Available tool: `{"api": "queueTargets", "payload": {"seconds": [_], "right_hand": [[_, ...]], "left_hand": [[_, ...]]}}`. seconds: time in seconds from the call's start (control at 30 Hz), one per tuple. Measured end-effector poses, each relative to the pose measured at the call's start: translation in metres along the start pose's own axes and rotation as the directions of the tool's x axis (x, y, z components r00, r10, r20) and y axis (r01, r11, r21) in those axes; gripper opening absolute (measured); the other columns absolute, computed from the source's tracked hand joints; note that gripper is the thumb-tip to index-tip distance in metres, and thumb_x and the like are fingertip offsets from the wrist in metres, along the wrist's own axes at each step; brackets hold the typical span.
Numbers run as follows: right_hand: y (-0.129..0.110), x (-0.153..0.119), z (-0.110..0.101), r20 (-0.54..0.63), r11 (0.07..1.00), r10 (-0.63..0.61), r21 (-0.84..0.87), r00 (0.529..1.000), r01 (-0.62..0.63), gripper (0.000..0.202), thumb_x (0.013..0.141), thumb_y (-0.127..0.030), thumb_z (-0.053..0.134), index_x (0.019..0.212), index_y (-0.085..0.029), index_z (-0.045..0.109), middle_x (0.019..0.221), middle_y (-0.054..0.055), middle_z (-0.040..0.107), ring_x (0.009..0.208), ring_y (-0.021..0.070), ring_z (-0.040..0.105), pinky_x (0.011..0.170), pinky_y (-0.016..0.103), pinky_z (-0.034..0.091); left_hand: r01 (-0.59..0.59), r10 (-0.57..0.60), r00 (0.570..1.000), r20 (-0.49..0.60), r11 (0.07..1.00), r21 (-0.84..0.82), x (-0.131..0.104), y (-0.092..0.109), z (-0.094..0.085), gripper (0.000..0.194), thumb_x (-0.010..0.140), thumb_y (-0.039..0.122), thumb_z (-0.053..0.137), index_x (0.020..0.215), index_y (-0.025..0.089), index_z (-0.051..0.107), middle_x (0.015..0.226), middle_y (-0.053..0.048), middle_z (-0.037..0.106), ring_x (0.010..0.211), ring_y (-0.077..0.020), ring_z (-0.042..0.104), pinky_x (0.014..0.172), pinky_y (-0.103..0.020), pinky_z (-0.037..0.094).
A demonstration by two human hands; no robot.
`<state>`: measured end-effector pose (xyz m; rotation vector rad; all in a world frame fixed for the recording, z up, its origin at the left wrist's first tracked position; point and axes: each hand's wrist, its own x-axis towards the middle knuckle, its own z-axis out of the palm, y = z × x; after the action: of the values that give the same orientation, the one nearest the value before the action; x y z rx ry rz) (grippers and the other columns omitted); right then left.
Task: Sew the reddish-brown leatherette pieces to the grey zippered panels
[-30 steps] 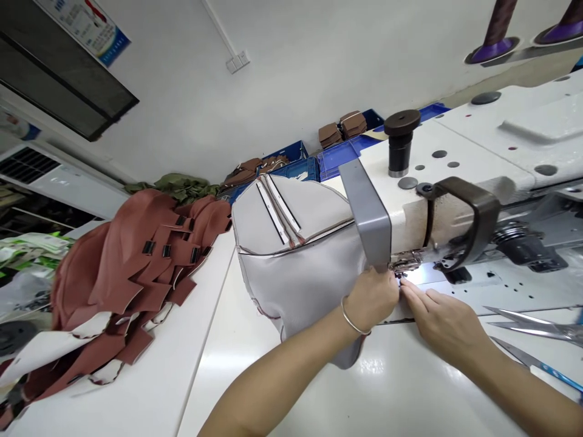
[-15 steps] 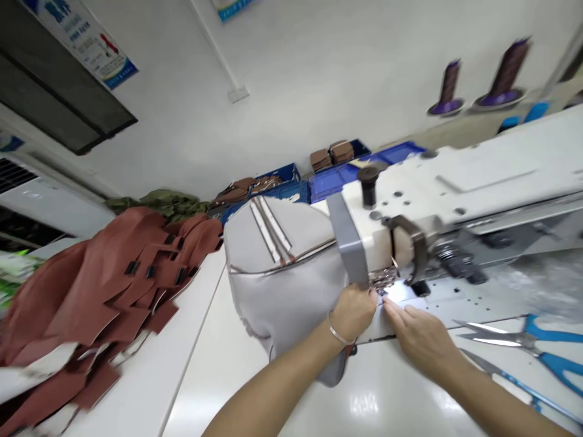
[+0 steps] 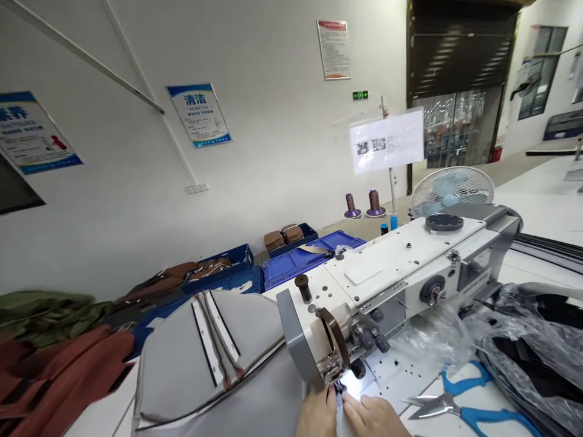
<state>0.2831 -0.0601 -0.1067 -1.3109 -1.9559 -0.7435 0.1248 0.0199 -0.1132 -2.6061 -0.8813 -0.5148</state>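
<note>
Left hand (image 3: 316, 414) and right hand (image 3: 374, 419) at sewing machine head (image 3: 297, 340), bottom centre; grey piece (image 3: 170, 358) lower left, scissors (image 3: 447, 403) lower right.

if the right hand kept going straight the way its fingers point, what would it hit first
Probably the metal foot of the sewing machine, just ahead of the right hand; the gap between them is hard to judge here.

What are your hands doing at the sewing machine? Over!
Left hand, right hand side by side at sewing machine head. Gray piece left of it. Blue-handled scissors near right hand.
</note>
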Motion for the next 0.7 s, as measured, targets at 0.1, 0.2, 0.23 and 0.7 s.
{"api": "queueTargets", "payload": {"seconds": [0.1,0.2,0.23,0.7], "right_hand": [[0.000,-0.001,0.001,0.023,1.000,-0.002,-0.023,1.000,0.003,0.028,0.098,-0.024,0.027,0.093,-0.016,0.053,0.087,0.003,0.068,0.057,0.0133,0.054,0.050,0.026,0.036],[-0.002,0.002,-0.001,0.040,0.999,-0.001,-0.046,0.999,0.002,0.025,0.096,-0.027,0.031,0.096,-0.016,0.054,0.089,0.004,0.068,0.060,0.0139,0.056,0.052,0.025,0.040],[-0.002,0.003,-0.003,0.039,0.999,-0.008,-0.051,0.999,0.010,0.024,0.095,-0.027,0.032,0.095,-0.017,0.054,0.088,0.004,0.068,0.059,0.0136,0.056,0.051,0.025,0.041],[-0.025,-0.018,-0.024,-0.031,0.894,-0.447,0.018,0.894,0.448,0.045,0.074,0.001,0.043,0.115,-0.011,0.057,0.103,0.012,0.066,0.089,0.0258,0.063,0.072,0.036,0.055]], "left_hand": [[0.070,-0.070,0.994,0.084,0.998,0.005,0.002,0.001,0.004,0.042,0.074,-0.001,0.044,0.103,0.019,0.066,0.095,-0.007,0.069,0.083,-0.0219,0.065,0.071,-0.028,0.053],[0.088,-0.085,0.979,0.184,0.996,-0.009,0.008,0.001,0.002,0.046,0.074,-0.003,0.041,0.107,0.018,0.066,0.102,-0.009,0.068,0.090,-0.0236,0.064,0.076,-0.030,0.053],[0.084,-0.078,0.974,0.214,0.996,-0.019,0.010,0.002,-0.001,0.046,0.074,-0.004,0.041,0.108,0.017,0.065,0.105,-0.010,0.067,0.094,-0.0241,0.064,0.078,-0.031,0.053],[0.342,-0.369,0.929,-0.030,0.886,-0.313,-0.199,-0.017,-0.173,0.028,0.086,0.019,0.037,0.087,0.029,0.064,0.079,-0.005,0.064,0.073,-0.0208,0.062,0.060,-0.031,0.056]]}}
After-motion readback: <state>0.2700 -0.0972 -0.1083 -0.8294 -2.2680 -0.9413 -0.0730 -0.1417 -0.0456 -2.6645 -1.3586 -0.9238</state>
